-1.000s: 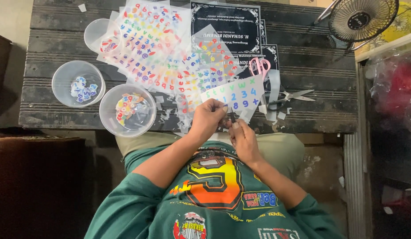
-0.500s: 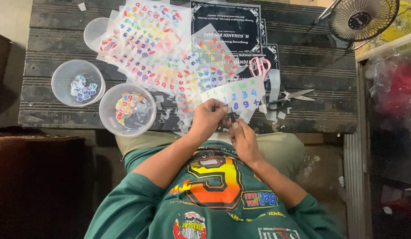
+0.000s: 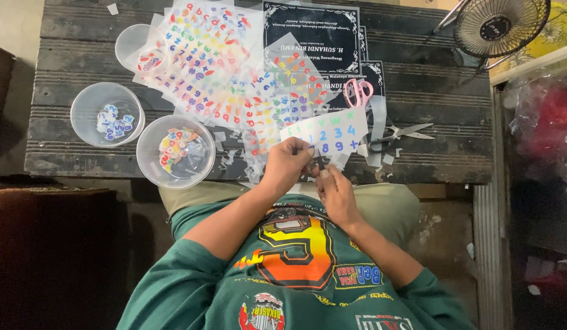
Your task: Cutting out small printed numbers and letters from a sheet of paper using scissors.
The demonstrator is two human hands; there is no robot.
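Left hand (image 3: 287, 164) curled at the near table (image 3: 430, 98) edge, fingers pinched on the near edge of a small white sheet (image 3: 327, 131) of coloured numbers. Right hand (image 3: 337, 192) just beside it, fingertips closed round a thin dark tool (image 3: 320, 161) (kind not clear) pointing up at the sheet. Hands almost touching, over the lap, below the table edge.

Behind the sheet, fanned across the table middle, a heap of clear sticker sheets (image 3: 222, 67). To the left, three clear round tubs: one (image 3: 175, 150) near with mixed coloured bits, one (image 3: 107, 114) further left with blue and white bits, one (image 3: 141, 47) far, half under the heap. To the right, pink-handled scissors (image 3: 357, 93) on black printed cards (image 3: 312, 36), small metal scissors (image 3: 400, 131) beside them. Far right corner, a fan (image 3: 500, 25). Paper scraps scattered along the near table edge, close to the hands.
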